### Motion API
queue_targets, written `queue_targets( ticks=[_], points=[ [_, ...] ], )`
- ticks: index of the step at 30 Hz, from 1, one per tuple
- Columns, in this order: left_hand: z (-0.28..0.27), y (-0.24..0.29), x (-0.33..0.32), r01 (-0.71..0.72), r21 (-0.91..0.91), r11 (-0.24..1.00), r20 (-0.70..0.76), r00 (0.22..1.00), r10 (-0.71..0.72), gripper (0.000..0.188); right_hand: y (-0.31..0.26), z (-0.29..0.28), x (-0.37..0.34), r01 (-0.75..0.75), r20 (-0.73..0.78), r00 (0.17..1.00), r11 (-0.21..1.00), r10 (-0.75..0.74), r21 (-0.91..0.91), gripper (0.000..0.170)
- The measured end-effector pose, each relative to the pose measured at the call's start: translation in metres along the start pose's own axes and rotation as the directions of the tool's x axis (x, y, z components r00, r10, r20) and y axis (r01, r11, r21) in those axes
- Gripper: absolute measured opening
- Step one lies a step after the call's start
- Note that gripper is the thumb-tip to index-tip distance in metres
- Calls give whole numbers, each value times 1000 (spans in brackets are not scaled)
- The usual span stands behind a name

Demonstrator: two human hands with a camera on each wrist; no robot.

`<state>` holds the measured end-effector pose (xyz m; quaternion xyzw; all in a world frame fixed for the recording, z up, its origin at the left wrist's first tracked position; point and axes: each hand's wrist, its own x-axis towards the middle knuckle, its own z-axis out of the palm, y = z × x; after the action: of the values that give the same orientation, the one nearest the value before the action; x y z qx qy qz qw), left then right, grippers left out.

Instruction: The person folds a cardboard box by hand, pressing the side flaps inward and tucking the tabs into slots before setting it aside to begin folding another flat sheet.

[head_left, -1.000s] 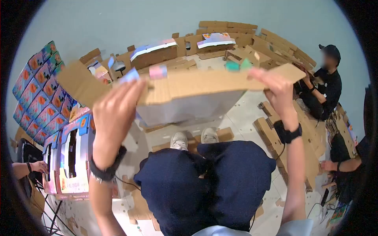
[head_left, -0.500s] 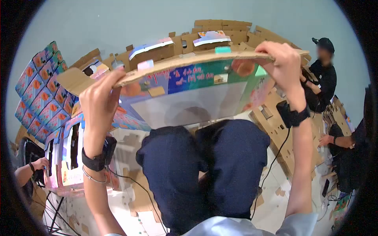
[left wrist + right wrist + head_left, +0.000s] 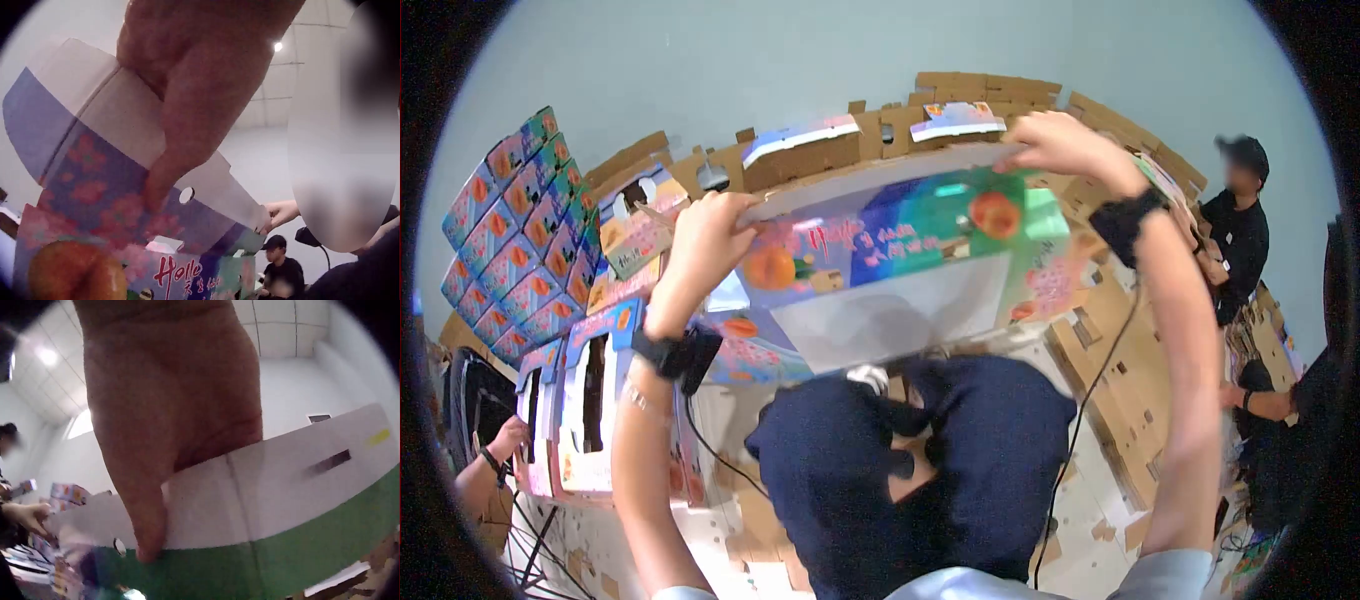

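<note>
A printed carton with peaches and red lettering is held up before the knees, a plain pale panel on its lower front. At its upper left edge my left hand grips the rim; in the left wrist view the thumb of that hand lies over the purple flowered board. My right hand grips the upper right edge. From the right wrist view, the thumb of this hand presses on the white and green flap, while its other fingers are hidden behind.
Stacked printed cartons stand at the left, beside upright boxes. Flattened cardboard lies on the floor at right. A person in black sits at the right; other people's hands show at both sides. Cardboard lines the back wall.
The carton has turned so its printed face and flowered left side show more. The right hand has shifted left along the top edge, and the left hand has moved right with its edge.
</note>
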<state>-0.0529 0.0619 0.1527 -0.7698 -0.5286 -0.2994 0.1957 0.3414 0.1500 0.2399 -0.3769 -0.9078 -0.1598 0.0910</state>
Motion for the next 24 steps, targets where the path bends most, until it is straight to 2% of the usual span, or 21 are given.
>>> queue_targets(
  ticks=[1, 2, 3, 5, 6, 7, 8, 9, 10, 11, 12, 14, 15, 16, 17, 18, 19, 20, 22, 23, 24],
  points=[
    [17, -18, 21, 0, 5, 1000, -9, 1000, 0, 28, 19, 18, 31, 5, -86, 996, 997, -11, -79, 28],
    [30, -37, 47, 61, 125, 990, -84, 995, -50, 29, 28, 22, 59, -8, -202, 979, 986, -26, -166, 22],
    [36, -58, 75, 130, 244, 961, -164, 982, -91, 30, 41, 21, 90, -91, -370, 929, 970, 1, -224, 21],
    [29, -95, 123, 150, 400, 904, -417, 908, 34, 46, 51, 23, 131, -291, -658, 750, 926, 64, -241, 23],
    [18, -89, 136, 253, 318, 914, -517, 854, -56, 49, 49, 14, 138, -399, -767, 632, 894, 107, -204, 26],
    [11, -86, 148, 220, 326, 919, -599, 800, 21, 50, 46, 10, 142, -603, -773, 608, 740, 183, -299, 34],
    [4, -75, 151, 197, 345, 918, -631, 772, 72, 50, 40, 10, 138, -601, -765, 614, 743, 193, -294, 34],
    [8, -76, 153, 94, 384, 918, -639, 745, 191, 50, 31, 12, 132, -428, -842, 535, 881, 66, -203, 30],
    [17, -80, 152, -6, 423, 906, -641, 705, 304, 51, 29, 21, 132, -216, -909, 416, 967, -33, -134, 32],
    [34, -79, 143, 5, 408, 913, -606, 749, 267, 51, 70, 61, 140, -355, -909, 400, 895, -115, -269, 36],
    [56, -80, 130, 19, 393, 920, -568, 791, 226, 51, 74, 92, 142, -351, -907, 408, 899, -106, -263, 36],
    [118, -94, 102, -4, 360, 933, -460, 869, 181, 51, 69, 151, 133, -173, -848, 519, 959, -106, -225, 40],
    [149, -96, 82, -25, 332, 943, -346, 927, 146, 49, 68, 189, 127, -146, -791, 611, 979, -25, -145, 40],
    [178, -91, 59, -21, 192, 981, -226, 972, 65, 48, 67, 231, 118, -131, -718, 695, 990, 47, -61, 41],
    [214, -96, 34, -45, 192, 980, -101, 993, 65, 50, 63, 272, 107, -159, -598, 794, 987, 108, -33, 40],
    [247, -93, 10, 104, 169, 980, 223, 965, -140, 53, 58, 315, 94, -193, -463, 870, 981, 167, -9, 40],
    [285, -95, -23, 108, 175, 979, 292, 944, -156, 56, 55, 361, 82, -217, -321, 927, 976, 196, -33, 38],
    [307, -81, -48, 229, 163, 960, 391, 878, -276, 53, 49, 404, 67, -239, -172, 959, 969, 226, -61, 36],
    [365, -81, -122, 303, 128, 944, 575, 753, -320, 52, 24, 474, 19, -307, 50, 949, 948, 312, -86, 38],
    [376, -80, -149, 301, 124, 945, 583, 749, -315, 52, 14, 506, -9, -381, 288, 875, 920, 390, -90, 41],
    [383, -79, -173, 307, 113, 945, 623, 719, -308, 56, 7, 524, -29, -444, 506, 743, 888, 438, -117, 44]
  ],
)
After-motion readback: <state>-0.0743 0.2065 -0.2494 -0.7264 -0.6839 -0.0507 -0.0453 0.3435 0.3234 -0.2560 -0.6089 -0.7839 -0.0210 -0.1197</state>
